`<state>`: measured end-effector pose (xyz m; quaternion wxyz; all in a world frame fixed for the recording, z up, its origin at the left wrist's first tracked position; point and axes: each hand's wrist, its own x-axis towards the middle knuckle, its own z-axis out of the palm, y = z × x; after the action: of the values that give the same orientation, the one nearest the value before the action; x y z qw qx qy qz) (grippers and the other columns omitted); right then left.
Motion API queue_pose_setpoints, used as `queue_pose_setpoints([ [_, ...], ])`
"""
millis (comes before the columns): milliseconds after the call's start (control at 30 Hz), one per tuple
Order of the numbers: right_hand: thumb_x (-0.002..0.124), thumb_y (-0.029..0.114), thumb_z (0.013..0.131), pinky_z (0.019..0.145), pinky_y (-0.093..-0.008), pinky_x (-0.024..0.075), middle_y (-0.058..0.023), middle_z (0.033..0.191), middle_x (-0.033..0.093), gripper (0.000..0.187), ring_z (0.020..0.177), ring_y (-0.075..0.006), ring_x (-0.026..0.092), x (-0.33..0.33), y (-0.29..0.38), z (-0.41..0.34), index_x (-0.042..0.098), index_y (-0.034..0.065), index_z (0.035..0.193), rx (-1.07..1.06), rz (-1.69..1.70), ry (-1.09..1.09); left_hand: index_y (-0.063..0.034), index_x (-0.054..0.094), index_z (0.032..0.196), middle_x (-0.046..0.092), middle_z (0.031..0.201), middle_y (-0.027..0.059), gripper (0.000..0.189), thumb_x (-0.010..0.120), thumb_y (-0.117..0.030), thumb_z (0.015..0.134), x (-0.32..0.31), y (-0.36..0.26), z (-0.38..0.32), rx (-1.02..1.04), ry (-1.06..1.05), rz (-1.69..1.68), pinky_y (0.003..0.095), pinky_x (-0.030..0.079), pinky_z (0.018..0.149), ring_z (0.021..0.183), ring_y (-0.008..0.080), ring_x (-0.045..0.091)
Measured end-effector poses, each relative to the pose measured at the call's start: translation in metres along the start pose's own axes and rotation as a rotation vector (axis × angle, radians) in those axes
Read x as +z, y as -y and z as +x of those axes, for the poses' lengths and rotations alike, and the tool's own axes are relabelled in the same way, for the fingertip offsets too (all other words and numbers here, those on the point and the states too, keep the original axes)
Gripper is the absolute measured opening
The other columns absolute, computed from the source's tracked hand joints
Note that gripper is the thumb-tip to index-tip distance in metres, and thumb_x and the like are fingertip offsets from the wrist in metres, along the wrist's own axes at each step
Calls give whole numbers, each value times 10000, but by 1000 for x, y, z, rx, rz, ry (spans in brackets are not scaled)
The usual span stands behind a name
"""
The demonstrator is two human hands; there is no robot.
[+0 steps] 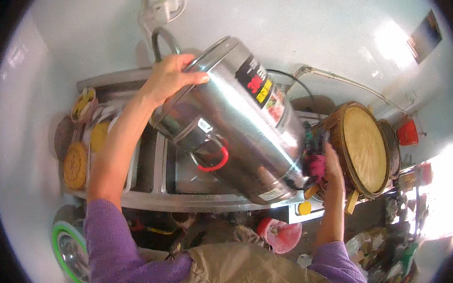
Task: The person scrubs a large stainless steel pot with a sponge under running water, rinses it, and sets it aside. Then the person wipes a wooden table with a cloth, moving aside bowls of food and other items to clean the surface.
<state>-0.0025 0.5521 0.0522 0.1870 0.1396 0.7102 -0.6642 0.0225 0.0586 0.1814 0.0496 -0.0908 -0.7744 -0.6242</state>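
A tall stainless steel pot (229,122) with printed labels and a red-sleeved ring handle (214,158) is tilted above a metal sink (159,192). My left hand (176,76) grips its upper left end, thumb on the outer wall and other fingers partly hidden. At the pot's lower right end, my right hand (332,162) is blurred beside a pink and dark bundle (315,167), perhaps a cloth or scrubber. Whether those fingers are closed on the bundle or only touch it cannot be told.
A curved faucet (166,42) rises behind the sink. Right of it stands a round wooden vessel (367,150) with a pale top. A red-pink bucket (280,233) is below the sink edge, a green-rimmed basin (68,256) at lower left. A pipe (355,82) runs along the wall.
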Motion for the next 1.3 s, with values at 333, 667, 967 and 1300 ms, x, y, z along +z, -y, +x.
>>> queue_pose_setpoints([
  [333, 545, 503, 967, 662, -324, 561, -97, 984, 677, 568, 791, -189, 675, -40, 76, -109, 588, 12, 1250, -291, -112, -156, -36, 628, 837, 573, 770, -20, 252, 754, -254, 843, 24, 63, -36, -163, -129, -264, 231, 396, 610, 701, 61, 507],
  [667, 543, 426, 991, 823, -327, 489, -77, 1001, 660, 503, 895, -154, 614, -29, 99, -162, 623, -25, 1202, -479, -603, -434, -48, 667, 1042, 662, 897, 2, 287, 717, -292, 900, 82, 152, -35, -369, -21, -623, 252, 500, 704, 787, 89, 617],
  [967, 591, 367, 984, 927, -326, 467, -97, 1182, 635, 487, 1048, -172, 597, -33, 83, -162, 575, -11, 1292, -440, -340, -559, -34, 641, 1144, 660, 1026, 28, 360, 710, -294, 904, 102, 160, -37, -385, -91, -528, 273, 495, 799, 904, 114, 614],
  [1300, 584, 284, 937, 791, -298, 466, -37, 904, 660, 369, 825, -139, 564, -54, 38, -164, 645, -42, 1098, -483, -323, -528, -32, 302, 1522, 495, 1408, 109, 797, 698, -193, 850, 83, 142, -49, -397, -7, -430, 339, 364, 1078, 1268, 222, 482],
])
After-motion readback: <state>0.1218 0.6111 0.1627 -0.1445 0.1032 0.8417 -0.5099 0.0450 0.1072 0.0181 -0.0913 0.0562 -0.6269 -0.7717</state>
